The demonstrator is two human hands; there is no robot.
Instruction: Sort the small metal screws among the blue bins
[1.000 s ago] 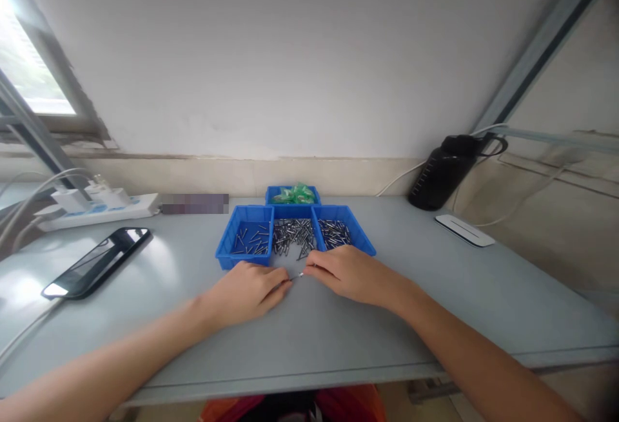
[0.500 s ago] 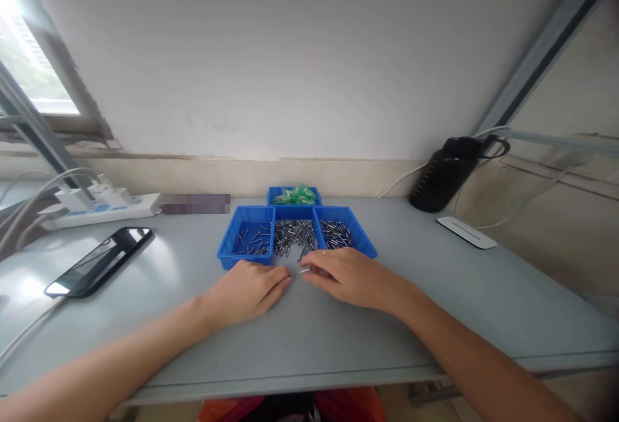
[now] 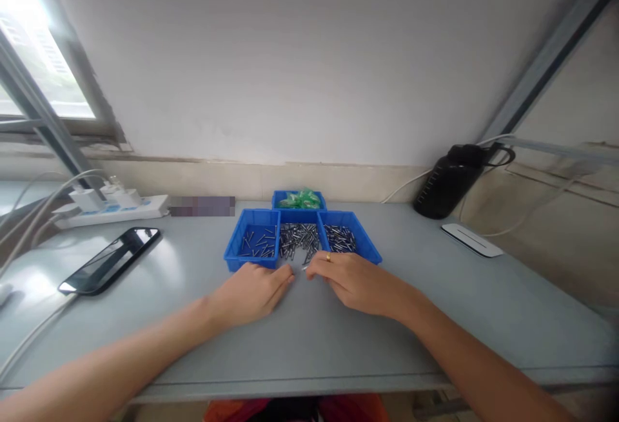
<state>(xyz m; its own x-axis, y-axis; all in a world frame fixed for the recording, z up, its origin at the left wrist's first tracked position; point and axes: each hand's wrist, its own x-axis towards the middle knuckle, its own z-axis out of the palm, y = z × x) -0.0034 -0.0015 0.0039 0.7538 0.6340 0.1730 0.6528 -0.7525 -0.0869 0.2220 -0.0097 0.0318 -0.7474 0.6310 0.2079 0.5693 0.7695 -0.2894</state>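
Observation:
Three blue compartments stand side by side on the grey table. The left blue bin has a few scattered screws; a dense pile of metal screws lies in the middle, and more small metal pieces fill part of the right bin. My right hand, a ring on one finger, is closed in a pinch on a small metal screw before the middle pile. My left hand rests closed at the front of the left bin; what its fingertips hold, if anything, is hidden.
Behind the bins is a smaller blue bin with green plastic. A phone and a power strip lie on the left. A black bottle and a white flat device are on the right.
The camera view has shifted slightly, so the scene sits a little lower and to the right. The fingers of my right hand have drawn closer together around the screw.

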